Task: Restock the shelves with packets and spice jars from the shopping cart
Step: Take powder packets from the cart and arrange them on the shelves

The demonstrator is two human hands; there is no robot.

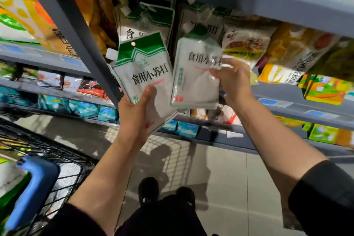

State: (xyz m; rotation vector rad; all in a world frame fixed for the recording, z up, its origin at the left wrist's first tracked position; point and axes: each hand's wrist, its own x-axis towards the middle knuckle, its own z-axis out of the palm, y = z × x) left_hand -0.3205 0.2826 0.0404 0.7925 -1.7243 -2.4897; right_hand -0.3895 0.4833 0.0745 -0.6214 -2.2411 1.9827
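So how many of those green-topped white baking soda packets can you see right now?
4: one in the left hand at, one in the right hand at, two on the shelf behind at and. More may be hidden behind them.

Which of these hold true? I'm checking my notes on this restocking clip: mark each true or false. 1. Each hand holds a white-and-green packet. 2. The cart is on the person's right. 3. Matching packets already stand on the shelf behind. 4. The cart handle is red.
1. True: the left hand grips one packet, the right hand another.
2. False: the cart is on the left.
3. True: matching packets stand behind.
4. False: the handle is blue.
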